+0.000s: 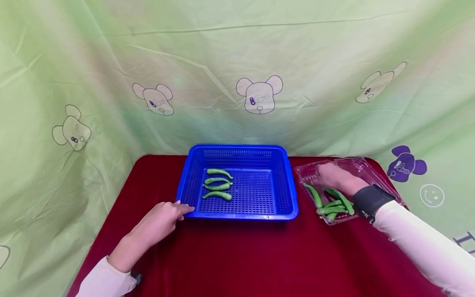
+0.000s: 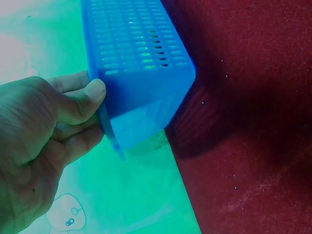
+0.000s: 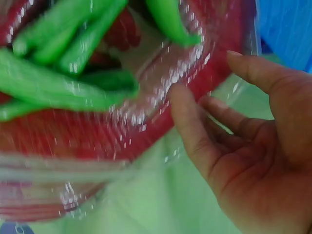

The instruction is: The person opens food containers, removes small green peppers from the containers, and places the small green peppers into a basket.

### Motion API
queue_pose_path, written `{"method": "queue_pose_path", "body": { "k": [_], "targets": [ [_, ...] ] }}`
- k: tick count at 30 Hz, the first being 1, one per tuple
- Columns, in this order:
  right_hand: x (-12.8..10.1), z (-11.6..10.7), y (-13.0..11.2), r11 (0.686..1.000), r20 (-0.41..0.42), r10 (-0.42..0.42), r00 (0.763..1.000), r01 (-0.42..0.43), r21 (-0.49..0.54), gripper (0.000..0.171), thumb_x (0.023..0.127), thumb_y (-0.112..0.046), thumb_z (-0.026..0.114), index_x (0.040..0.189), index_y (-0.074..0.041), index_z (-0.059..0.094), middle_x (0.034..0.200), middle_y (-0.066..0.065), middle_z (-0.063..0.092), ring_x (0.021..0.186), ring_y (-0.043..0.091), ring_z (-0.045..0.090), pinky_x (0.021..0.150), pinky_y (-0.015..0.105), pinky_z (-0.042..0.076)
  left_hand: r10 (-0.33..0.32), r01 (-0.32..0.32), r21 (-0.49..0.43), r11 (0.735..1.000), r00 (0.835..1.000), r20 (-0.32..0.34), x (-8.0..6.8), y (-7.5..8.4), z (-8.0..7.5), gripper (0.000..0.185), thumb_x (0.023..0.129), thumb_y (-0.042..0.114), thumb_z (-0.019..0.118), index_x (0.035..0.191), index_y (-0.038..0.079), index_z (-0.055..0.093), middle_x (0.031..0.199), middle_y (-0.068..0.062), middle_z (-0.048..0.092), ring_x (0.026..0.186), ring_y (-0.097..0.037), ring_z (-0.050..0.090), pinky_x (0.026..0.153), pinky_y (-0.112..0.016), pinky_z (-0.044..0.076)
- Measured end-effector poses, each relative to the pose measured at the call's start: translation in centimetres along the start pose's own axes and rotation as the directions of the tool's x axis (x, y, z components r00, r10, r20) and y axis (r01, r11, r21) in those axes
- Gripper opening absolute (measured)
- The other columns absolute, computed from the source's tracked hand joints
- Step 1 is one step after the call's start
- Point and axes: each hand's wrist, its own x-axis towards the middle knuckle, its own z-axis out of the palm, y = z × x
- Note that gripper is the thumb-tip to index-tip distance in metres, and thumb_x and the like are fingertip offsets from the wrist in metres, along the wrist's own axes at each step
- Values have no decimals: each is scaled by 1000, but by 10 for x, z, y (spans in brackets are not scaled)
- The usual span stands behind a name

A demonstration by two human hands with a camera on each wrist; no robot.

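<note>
My left hand (image 1: 159, 220) pinches the near left corner of a blue plastic basket (image 1: 237, 216). In the left wrist view the thumb (image 2: 95, 90) presses one side of the rim while the fingers lie on the other. Several green peppers (image 1: 219, 187) lie in a column on the left part of the basket floor. To the right, my right hand (image 1: 335, 177) reaches over a clear plastic container (image 1: 302, 173) holding a loose heap of green peppers (image 1: 331, 209). The right wrist view has its fingers spread near the container's wall, apart from the peppers (image 3: 53, 87), with nothing between them.
A dark red cloth (image 1: 237, 260) covers the table. Behind and beside it hangs a pale green curtain (image 1: 208, 49) printed with mouse heads. The container's raised lid (image 1: 371, 173) stands at its right, beside the right forearm.
</note>
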Motion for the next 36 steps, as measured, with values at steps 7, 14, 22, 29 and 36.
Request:
{"method": "queue_pose_path", "body": {
  "k": [7, 14, 22, 29, 36],
  "targets": [
    [-8, 30, -10, 1000, 42, 15, 999, -15, 8, 21, 88, -16, 72, 75, -5, 59, 72, 10, 62, 61, 21, 61, 61, 36, 55, 10, -10, 3, 1000, 1000, -8, 0, 0, 1, 48, 73, -22, 65, 112, 4, 78, 79, 0, 77, 101, -33, 76, 86, -39, 63],
    [-9, 47, -8, 999, -12, 48, 999, -48, 20, 19, 77, 1, 66, 66, -8, 54, 67, 8, 56, 57, 20, 53, 51, 28, 45, 11, -11, 4, 1000, 1000, 11, 0, -1, 2, 47, 74, -21, 65, 112, 4, 78, 79, 0, 77, 97, -29, 78, 85, -38, 64],
    [2, 17, -11, 989, -237, -6, 972, 41, 144, 20, 79, 3, 74, 95, 9, 64, 81, 18, 67, 74, 29, 63, 66, 41, 55, 2, -2, 4, 1000, 1000, 13, 1, -2, 0, 47, 74, -20, 65, 112, 4, 78, 77, 1, 76, 93, -25, 78, 84, -37, 64],
    [19, -13, -37, 968, -371, -27, 928, 117, 222, 29, 86, 1, 73, 112, 11, 65, 97, 26, 72, 91, 39, 70, 81, 50, 60, 2, -2, 2, 1000, 1000, 15, 1, -1, -1, 47, 74, -20, 65, 112, 4, 78, 77, 1, 76, 88, -22, 78, 84, -37, 64],
    [38, -36, -78, 902, -390, 45, 920, 131, 412, 39, 90, -3, 73, 126, 8, 62, 113, 29, 72, 102, 41, 72, 89, 49, 62, 1, -1, 1, 1000, 1000, 11, 0, 1, -1, 45, 75, -20, 66, 112, 4, 78, 78, 0, 76, 94, -26, 78, 85, -38, 64]
  ]
}}
